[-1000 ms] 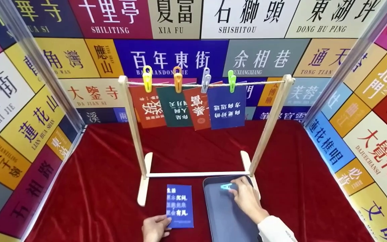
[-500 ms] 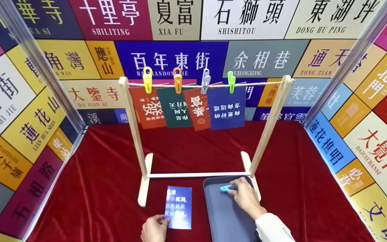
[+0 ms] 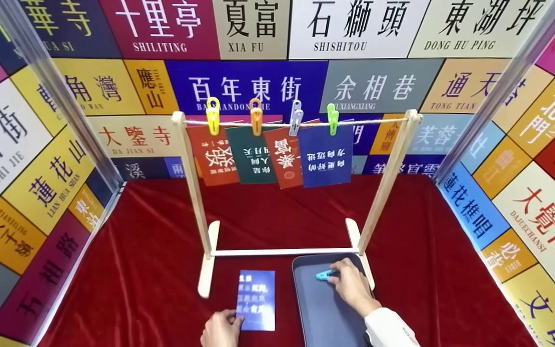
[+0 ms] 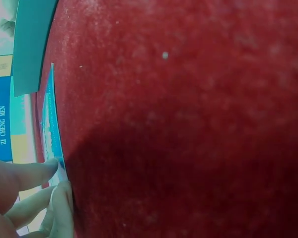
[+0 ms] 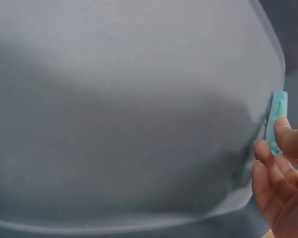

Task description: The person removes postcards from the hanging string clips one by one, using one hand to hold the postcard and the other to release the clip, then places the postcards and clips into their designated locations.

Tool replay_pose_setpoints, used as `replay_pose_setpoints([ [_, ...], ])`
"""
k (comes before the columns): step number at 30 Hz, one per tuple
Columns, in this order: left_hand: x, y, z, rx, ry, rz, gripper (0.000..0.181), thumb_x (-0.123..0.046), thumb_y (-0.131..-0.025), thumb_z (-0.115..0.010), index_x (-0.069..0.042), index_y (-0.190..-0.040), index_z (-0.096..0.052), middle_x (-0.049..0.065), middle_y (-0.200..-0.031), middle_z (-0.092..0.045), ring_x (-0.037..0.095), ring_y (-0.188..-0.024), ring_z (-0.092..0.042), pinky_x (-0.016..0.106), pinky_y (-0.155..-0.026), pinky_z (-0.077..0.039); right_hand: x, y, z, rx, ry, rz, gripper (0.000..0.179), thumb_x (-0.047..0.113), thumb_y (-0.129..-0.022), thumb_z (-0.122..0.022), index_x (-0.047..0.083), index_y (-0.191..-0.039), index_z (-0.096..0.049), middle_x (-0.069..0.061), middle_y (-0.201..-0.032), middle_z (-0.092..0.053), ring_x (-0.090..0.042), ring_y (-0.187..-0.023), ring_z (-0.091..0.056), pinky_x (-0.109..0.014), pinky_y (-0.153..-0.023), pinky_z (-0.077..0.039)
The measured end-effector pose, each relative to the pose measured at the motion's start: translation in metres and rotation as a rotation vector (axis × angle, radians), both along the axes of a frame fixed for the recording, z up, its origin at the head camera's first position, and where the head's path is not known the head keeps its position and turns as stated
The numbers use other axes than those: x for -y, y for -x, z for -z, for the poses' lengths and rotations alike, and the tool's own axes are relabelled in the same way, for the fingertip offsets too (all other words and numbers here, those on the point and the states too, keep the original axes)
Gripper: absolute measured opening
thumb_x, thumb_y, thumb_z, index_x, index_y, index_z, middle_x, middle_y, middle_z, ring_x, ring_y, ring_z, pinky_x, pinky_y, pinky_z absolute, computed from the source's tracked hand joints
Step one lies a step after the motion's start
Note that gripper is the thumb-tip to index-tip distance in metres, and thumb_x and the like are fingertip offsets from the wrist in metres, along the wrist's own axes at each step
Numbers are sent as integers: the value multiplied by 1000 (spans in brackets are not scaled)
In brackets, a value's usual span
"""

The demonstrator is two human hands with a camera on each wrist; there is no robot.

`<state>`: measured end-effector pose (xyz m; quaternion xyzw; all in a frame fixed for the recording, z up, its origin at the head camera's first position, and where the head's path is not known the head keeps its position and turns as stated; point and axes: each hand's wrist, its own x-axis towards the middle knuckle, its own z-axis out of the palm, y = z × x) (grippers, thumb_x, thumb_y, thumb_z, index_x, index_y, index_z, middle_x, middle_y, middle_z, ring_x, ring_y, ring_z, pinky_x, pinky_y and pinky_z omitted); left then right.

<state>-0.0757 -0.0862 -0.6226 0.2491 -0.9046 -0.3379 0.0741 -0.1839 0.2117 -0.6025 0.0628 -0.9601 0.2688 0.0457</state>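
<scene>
My left hand [image 3: 221, 328] pinches the lower left edge of a blue card [image 3: 257, 300] with white writing, low over the red cloth. In the left wrist view, thumb and fingers [image 4: 63, 198] hold the card [image 4: 50, 119], seen nearly edge-on. My right hand [image 3: 352, 285] is over the far end of a grey-blue tray [image 3: 309, 308]. Between thumb and fingers it holds a turquoise clothespin [image 3: 324, 274]. From the right wrist, the clothespin [image 5: 279, 111] appears close to the tray wall, its thumb on one flat side.
A wooden rack [image 3: 195, 193] stands behind the tray, its low crossbar [image 3: 282, 251] near the tray's far edge. On its string [image 3: 369, 121] hang several cards under yellow, orange, lilac and green clothespins [image 3: 333, 119]. Red cloth [image 3: 113, 270] covers the table; printed panels [image 3: 246, 86] surround it.
The turquoise clothespin has turned in my right hand, from its A-shaped side to a narrower view. My left hand and the card have shifted slightly left.
</scene>
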Motion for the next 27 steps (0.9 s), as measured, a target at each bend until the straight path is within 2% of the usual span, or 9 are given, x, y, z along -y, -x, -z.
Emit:
replay_pose_setpoints([
  [7, 3, 0, 2, 4, -11, 19, 15, -20, -75, -86, -17, -89, -80, -6, -71, -72, 25, -67, -69, 45, -59, -52, 2, 1, 4, 44, -17, 9, 22, 12, -83, -81, 11, -104, -73, -2, -98, -63, -28, -87, -66, -45, -67, -56],
  [14, 3, 1, 1, 32, -31, 17, 16, -20, -75, -86, -18, -90, -80, -7, -73, -72, 23, -68, -69, 44, -60, -52, 4, -1, 6, 28, -29, 14, 23, 12, -82, -81, 11, -104, -73, -2, -98, -64, -30, -90, -66, -46, -66, -57],
  [27, 5, -2, 1, 38, -69, 14, 19, -19, -75, -86, -18, -94, -81, -8, -72, -71, 23, -71, -68, 45, -61, -50, 4, -8, 4, 21, 1, 37, 35, 11, -82, -81, 7, -115, -70, -9, -114, -61, -31, -90, -68, -48, -70, -57],
])
